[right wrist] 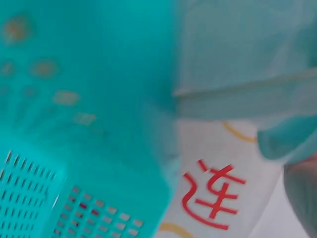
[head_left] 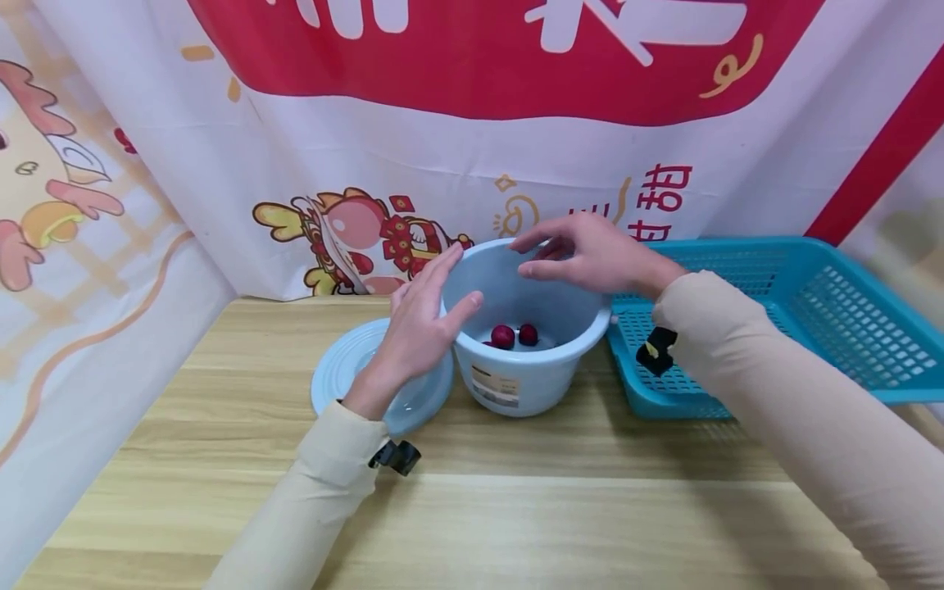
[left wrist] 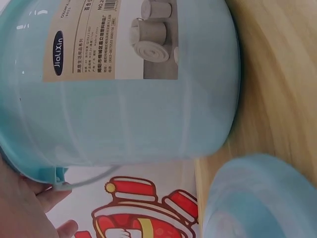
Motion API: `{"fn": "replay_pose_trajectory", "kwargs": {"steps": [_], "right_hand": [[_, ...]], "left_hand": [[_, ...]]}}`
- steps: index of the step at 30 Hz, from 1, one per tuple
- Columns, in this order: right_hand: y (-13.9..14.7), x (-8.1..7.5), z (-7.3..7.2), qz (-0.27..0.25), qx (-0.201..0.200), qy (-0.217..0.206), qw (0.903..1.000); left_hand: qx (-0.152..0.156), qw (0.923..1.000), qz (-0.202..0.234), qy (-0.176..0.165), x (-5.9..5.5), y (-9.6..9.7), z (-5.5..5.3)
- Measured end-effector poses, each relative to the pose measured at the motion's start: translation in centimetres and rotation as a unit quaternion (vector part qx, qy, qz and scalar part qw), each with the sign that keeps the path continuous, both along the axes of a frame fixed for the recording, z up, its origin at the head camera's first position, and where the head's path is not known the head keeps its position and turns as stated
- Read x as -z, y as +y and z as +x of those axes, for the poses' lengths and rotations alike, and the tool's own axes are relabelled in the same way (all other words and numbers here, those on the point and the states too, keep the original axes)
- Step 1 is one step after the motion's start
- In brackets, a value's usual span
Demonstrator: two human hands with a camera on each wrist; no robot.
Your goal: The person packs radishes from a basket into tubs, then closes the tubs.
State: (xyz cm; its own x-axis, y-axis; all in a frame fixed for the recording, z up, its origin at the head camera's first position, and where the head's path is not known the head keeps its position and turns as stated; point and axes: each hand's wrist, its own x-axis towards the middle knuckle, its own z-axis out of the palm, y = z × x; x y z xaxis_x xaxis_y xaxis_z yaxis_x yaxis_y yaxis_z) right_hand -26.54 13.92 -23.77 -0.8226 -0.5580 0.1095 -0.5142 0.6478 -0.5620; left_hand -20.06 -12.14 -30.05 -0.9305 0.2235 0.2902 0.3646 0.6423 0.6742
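Observation:
A light blue plastic bucket (head_left: 516, 369) with a paper label stands upright on the table. Dark red round fruits (head_left: 503, 336) lie on its bottom; arms and rim may hide others. My left hand (head_left: 424, 315) rests at the bucket's left rim with its fingers extended and thumb toward the opening. In the left wrist view, the fingers (left wrist: 52, 198) are beside the rim and the thin handle (left wrist: 94, 179). Over the far right rim hovers my right hand (head_left: 583, 254), fingers loosely bent, holding nothing visible. Only a blurred bit of that hand (right wrist: 302, 193) shows in the right wrist view.
A round light blue lid (head_left: 342, 352) lies on the table left of the bucket, partly under my left arm. A teal slotted basket (head_left: 819, 246) stands close against the bucket's right side. Behind everything hangs a printed cloth (head_left: 442, 156).

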Motion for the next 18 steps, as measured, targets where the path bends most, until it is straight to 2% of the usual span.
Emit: {"fn": "replay_pose_trajectory", "kwargs": {"steps": [6,11,18], "right_hand": [[-1.1,-1.0,0.9,0.009,0.040,-0.032,0.9987],[-2.3,-1.1,1.6,-0.012,0.063,-0.037,0.9973],[-4.5,-1.0,2.8,-0.044,0.088,-0.034,0.9946]], "left_hand": [[-0.020,0.9996,-0.008,0.017,-0.1,-0.7,-0.8],[-0.031,0.9988,-0.018,0.035,-0.3,-1.5,-1.0],[-0.051,0.9972,0.035,0.043,-0.2,-3.5,-0.9]]}}
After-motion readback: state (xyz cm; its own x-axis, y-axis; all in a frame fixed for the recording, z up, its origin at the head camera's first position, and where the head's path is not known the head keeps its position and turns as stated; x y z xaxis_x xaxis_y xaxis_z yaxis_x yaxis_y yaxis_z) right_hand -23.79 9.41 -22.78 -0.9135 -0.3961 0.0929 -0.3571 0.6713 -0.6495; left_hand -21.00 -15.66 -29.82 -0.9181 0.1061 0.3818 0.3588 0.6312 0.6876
